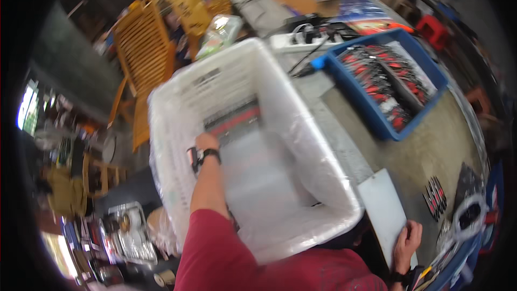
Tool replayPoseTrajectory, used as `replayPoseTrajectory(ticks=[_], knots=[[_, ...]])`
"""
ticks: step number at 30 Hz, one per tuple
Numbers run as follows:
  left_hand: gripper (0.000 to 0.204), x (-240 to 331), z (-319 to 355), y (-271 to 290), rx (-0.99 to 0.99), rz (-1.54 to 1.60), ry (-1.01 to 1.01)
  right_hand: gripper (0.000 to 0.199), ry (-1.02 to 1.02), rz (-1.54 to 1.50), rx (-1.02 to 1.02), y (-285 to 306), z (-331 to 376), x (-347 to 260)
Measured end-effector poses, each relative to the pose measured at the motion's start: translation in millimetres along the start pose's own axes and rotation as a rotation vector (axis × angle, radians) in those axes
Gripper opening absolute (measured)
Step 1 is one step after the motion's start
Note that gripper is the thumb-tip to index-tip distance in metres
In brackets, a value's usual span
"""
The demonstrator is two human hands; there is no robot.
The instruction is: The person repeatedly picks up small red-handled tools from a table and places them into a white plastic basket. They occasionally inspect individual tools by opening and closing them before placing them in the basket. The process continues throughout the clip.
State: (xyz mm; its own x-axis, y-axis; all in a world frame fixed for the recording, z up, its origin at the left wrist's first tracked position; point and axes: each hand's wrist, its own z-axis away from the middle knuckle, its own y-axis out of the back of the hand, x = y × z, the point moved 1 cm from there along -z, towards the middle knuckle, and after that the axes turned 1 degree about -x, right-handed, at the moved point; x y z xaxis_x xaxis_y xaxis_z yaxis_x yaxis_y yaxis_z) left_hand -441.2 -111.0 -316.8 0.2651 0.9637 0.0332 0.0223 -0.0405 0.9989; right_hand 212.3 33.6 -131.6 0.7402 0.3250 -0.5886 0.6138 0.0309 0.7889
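A deep white bin (335, 175) lined with clear plastic fills the middle. My left hand (207, 141), a dark watch on its wrist, reaches down inside. It is nearest to a row of black and red pieces (237, 121) at the bin's far end. Its fingers are blurred and partly hidden. Beside that row, pale translucent sheeting (258, 167) covers the bin's contents. At the lower right, my right hand (407, 240) is against the edge of a white board (383, 205), fingers curled and closed. Whatever may be inside them cannot be made out.
On the table at right stands a blue tray (396, 134) of red-and-black tools. Several similar tools (434, 198) lie nearer me. A power strip (301, 41) with cables sits behind the bin. A wooden chair (142, 37) stands at far left, a metal tray (129, 231) at near left.
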Motion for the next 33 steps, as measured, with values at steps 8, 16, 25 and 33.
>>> replayPoseTrajectory(ticks=[8, 16, 25, 33], knots=[[0.029, 32.1, 20.2, 67.1, 0.042, 0.322, -0.087, 0.014, 0.141, 0.058, 0.129, 0.9, -2.3, 1.3], [0.027, 124.6, 68.9, 181.2, 0.057, 0.989, -0.501, 0.018, 0.162, 0.032, 0.152, -1.0, -0.7, 12.1], [0.013, 217.0, 259.8, 300.6, -0.558, 1.095, -1.162, 0.017, 0.262, 0.025, 0.194, 1.4, 5.1, 19.2], [0.015, 235.1, 327.9, 292.2, -0.372, 0.732, -1.718, 0.016, 0.243, -0.009, 0.254, 36.1, 8.0, 41.8]])
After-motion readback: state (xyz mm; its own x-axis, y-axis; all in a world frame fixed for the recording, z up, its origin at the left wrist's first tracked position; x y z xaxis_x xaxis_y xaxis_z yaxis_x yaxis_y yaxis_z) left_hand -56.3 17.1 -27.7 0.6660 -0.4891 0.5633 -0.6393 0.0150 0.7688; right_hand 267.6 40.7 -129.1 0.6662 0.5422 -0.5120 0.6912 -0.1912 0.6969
